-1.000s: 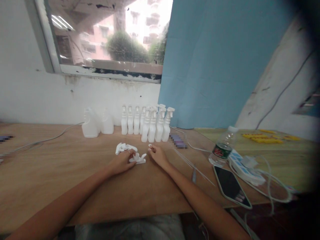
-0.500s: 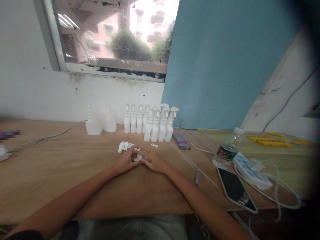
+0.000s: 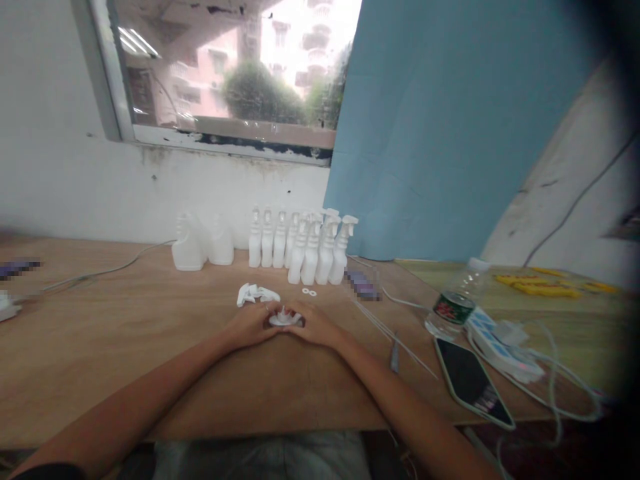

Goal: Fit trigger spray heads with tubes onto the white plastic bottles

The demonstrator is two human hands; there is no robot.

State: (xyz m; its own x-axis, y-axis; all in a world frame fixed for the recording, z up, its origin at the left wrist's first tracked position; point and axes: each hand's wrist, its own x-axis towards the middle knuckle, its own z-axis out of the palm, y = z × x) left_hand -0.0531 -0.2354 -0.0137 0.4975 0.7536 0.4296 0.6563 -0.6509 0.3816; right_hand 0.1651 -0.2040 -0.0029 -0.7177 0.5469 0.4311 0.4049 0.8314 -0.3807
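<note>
My left hand (image 3: 253,325) and my right hand (image 3: 316,324) meet low over the tabletop, fingers curled. Between them they grip a white plastic spray-head part (image 3: 286,319), partly covered by the fingers. Just beyond my left hand lie loose white trigger sprayer pieces (image 3: 258,294). Two small white ring washers (image 3: 309,292) rest side by side beyond my right hand. Further back stands a cluster of white spray bottles (image 3: 310,257), several of them topped with trigger heads.
Two wider white bottles (image 3: 189,248) stand at the back left. To the right are a clear drink bottle (image 3: 454,308), a phone (image 3: 473,380), a power strip (image 3: 505,347) with cables and a thin grey tool (image 3: 395,355). Yellow packets (image 3: 543,287) lie beyond.
My fingers have shifted around the white part, which now shows more between them. My left hand has drawn slightly back, uncovering more of the loose trigger pieces.
</note>
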